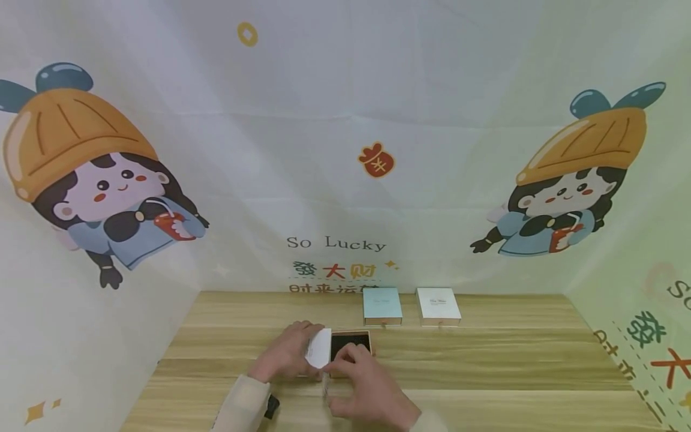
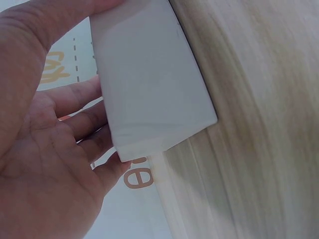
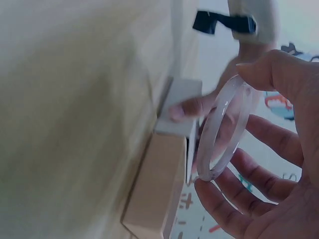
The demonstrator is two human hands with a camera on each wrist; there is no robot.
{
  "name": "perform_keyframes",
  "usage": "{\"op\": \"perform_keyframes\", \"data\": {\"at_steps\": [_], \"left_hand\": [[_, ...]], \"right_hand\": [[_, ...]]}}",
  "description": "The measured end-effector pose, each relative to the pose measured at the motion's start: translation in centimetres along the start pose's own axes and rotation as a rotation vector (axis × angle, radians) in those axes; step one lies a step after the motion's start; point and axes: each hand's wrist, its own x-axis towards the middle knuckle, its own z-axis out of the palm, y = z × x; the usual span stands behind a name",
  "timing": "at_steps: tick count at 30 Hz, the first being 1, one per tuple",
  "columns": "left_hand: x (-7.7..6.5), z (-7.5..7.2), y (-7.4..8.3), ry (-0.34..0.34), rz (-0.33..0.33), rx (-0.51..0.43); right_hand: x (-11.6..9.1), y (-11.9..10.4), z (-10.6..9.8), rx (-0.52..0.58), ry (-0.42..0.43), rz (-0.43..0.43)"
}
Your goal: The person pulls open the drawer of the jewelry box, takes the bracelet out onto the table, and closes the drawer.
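From the right wrist, the right hand pinches a clear bangle between thumb and fingertips, the other fingers fanned apart; behind it the left hand is at the white box sleeve.
From the left wrist, the left hand grips that sleeve, thumb on one side, fingers on another.
From the head, the bangle is edge-on between the hands, just beside the black-lined drawer.
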Motion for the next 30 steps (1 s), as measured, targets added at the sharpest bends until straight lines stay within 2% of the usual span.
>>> {"op": "perform_keyframes", "data": {"at_steps": [4,11,13,19,26,30], "left_hand": [[-0.1,-0.1,0.0,0.011,0.001,0.004],[-0.1,-0.2,0.1,0.017,-0.021,0.005],[-0.1,-0.1,0.1,0.013,-0.028,0.002],[-0.1,-0.1,0.1,0.012,-0.033,-0.006],[-0.2,-0.1,0.1,0.009,-0.030,-0.017],[-0.2,0.0,0.2,0.010,-0.021,-0.009]], "right_hand": [[-0.6,-0.4,1.0,0.020,-0.064,-0.039],[-1.2,-0.5,2.5,0.085,-0.248,-0.057],[-1.3,-0.4,3.0,0.071,-0.270,-0.084],[-1.7,-0.2,4.1,0.007,-0.277,-0.168],[-2.1,0.1,5.0,-0.148,-0.269,-0.235],[-2.3,0.4,5.3,-0.116,-0.255,-0.230]]}}
